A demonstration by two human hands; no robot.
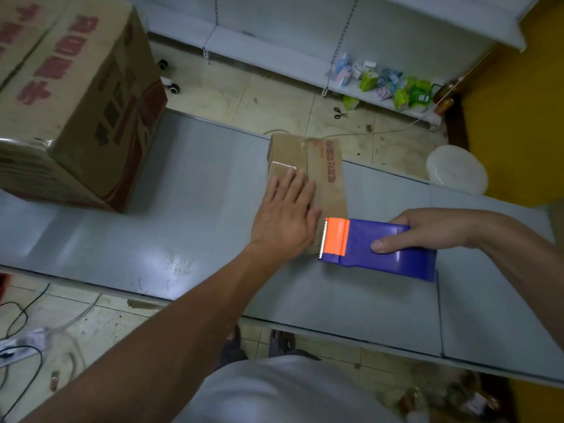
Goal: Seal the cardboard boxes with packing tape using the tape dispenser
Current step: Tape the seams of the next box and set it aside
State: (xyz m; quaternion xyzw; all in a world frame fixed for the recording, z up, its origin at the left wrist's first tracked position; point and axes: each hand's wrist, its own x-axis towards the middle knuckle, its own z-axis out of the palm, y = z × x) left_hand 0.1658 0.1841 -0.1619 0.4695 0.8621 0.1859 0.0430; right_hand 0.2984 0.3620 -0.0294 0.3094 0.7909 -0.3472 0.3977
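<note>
The left hand (283,212) lies flat with straight fingers, pressing down the small box (323,166). The right hand (427,232) grips the tape dispenser (387,254), and the two hands do not touch. On the grey table (183,209) a large box (76,96) stands well apart at the left. The small box sits mid-table, with the dispenser's toothed orange end at its near edge. Taping looks about to start. The next move calls for sticking the tape end down there, then drawing it along the seam.

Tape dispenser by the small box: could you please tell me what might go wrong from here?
1. On the tape dispenser, the serrated blade is close to the left hand pressing flat on the small box; it could nick the fingers.
2. The box lies near the far table edge; a push might slide it off.
</note>
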